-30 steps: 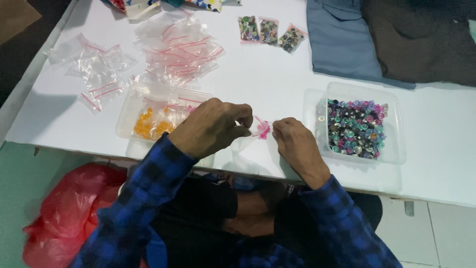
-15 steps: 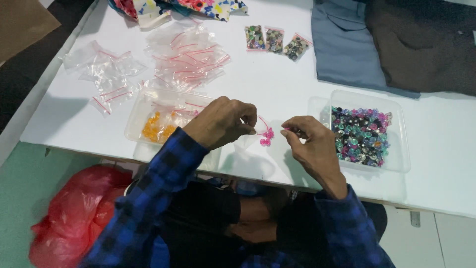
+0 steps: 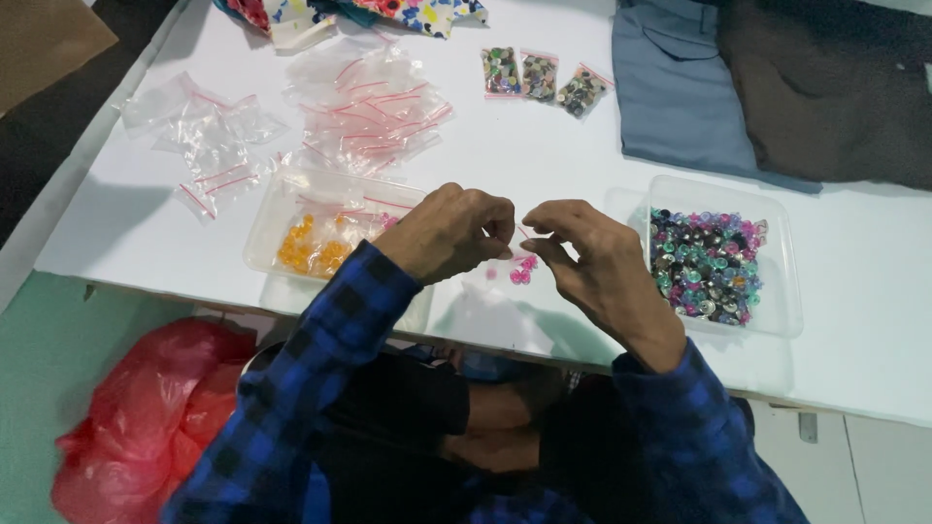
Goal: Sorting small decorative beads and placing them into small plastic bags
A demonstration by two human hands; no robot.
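My left hand (image 3: 451, 233) and my right hand (image 3: 592, 264) meet over the white table (image 3: 544, 155), both pinching the top edge of a small clear zip bag (image 3: 515, 254) with a red strip. A few pink buttons (image 3: 521, 270) hang inside the bag. A clear tub of mixed coloured buttons (image 3: 707, 262) sits just right of my right hand. Left of my left hand stands a clear tub with orange buttons (image 3: 309, 250) and some bags.
Heaps of empty zip bags (image 3: 367, 97) lie at the back left, three filled bags (image 3: 542, 76) at the back middle. Folded blue (image 3: 680, 97) and dark cloth (image 3: 825, 87) lie back right. A red plastic bag (image 3: 146, 417) sits on the floor left.
My hands have stayed together at the small bag, and my fingers have shifted along its top edge. The view has tilted slightly.
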